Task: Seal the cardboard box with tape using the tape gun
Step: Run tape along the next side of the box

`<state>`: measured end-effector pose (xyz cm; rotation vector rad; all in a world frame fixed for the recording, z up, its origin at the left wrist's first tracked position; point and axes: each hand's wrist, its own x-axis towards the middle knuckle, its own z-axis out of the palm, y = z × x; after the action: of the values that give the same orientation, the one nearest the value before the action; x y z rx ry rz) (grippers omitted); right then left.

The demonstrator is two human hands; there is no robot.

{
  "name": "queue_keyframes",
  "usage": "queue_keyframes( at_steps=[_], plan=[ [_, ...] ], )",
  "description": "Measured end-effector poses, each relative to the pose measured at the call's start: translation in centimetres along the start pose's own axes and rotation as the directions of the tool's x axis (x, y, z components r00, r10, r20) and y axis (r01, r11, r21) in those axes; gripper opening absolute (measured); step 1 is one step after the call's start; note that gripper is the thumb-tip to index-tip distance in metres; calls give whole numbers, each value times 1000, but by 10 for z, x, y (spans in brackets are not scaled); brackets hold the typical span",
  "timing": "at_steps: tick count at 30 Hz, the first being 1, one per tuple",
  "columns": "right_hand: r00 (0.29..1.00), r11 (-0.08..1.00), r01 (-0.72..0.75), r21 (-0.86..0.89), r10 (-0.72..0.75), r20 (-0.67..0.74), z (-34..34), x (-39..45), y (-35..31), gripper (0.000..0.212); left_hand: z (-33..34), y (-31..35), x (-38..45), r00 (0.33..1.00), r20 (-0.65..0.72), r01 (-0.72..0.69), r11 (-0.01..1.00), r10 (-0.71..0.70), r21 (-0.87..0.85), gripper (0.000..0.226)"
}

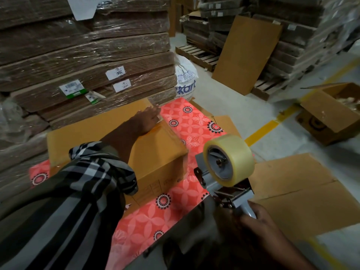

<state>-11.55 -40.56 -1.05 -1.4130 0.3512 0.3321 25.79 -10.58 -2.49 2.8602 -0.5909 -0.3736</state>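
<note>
- The left hand's (149,118) fingertips blur at the far end of the cardboard box (155,151); whether they press the top cannot be told.
- The left forearm and checked sleeve (93,172) hide the box's near left part.
- The right hand (259,221) covers the tape gun's (228,172) handle.
- Writing on the small white labels (115,72) is too small to read.
- The open carton (335,114) is cut off at the right edge.
</note>
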Motion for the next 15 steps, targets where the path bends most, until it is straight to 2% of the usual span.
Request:
queue_keyframes(
  at_steps=[2,5,11,13,15],
  plan=[
    [1000,1000,-18,9,18,-17,-2,-1,4,28,3,-2,1,1000,-11,-5,1000,5,-5,56],
    [999,999,-37,21,36,7,4,3,8,8,5,-5,3,1000,-26,-10,1000,10,-4,57],
    [994,995,-100,16,99,37,5,19,27,16,4,-1,0,1000,-19,-5,1000,5,25,62],
    [994,994,-108,-1,108,32,5,25,33,19,7,11,-7,996,-80,-34,999,37,36,61],
    [993,993,-115,-15,116,33,4,30,39,12,12,34,-22,978,-173,-107,993,113,40,59]
  ],
)
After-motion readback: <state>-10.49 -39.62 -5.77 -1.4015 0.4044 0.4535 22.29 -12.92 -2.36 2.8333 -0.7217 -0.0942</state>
